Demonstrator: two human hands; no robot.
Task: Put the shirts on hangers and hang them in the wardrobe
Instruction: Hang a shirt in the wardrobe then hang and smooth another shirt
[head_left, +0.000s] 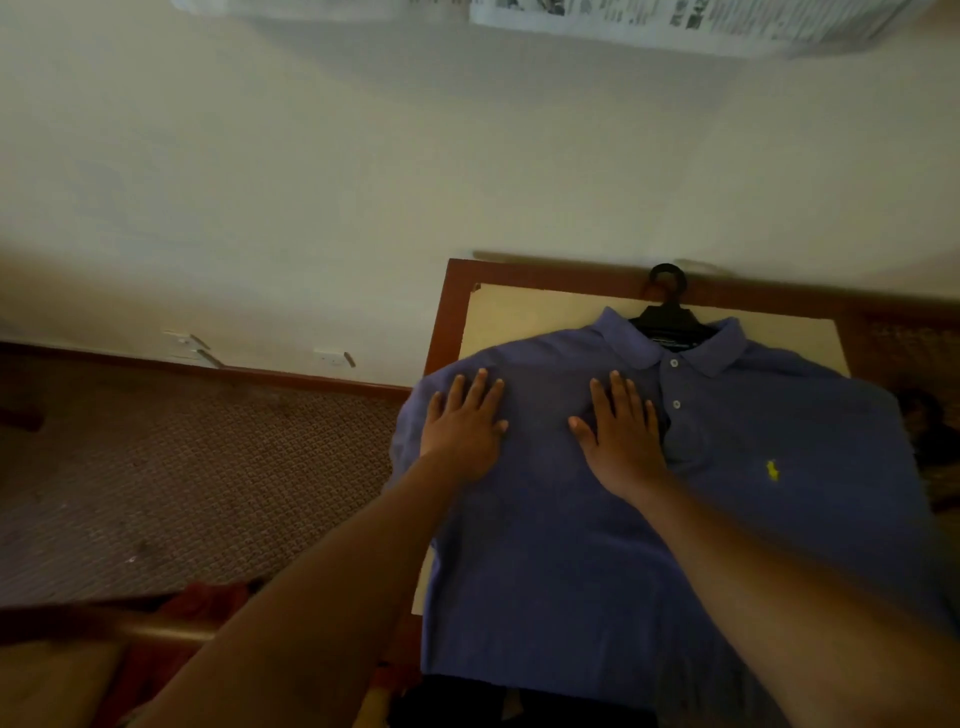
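Observation:
A blue polo shirt (727, 519) with a small yellow logo lies face up on a small table (519, 312) with a dark wood rim. A black hanger (667, 306) sits inside the collar, its hook sticking out over the table's far edge. My left hand (462, 426) lies flat, fingers straight, on the shirt's left shoulder. My right hand (621, 431) lies flat on the chest, just left of the button placket. Both hands press on the fabric and hold nothing.
A cream wall (363, 182) rises behind the table, with wall sockets (332, 357) low down. Patterned brown carpet (182, 478) spreads to the left. Red cloth (202, 597) and a wooden rail (104, 623) sit at lower left. Newspaper sheets (675, 21) hang at the top.

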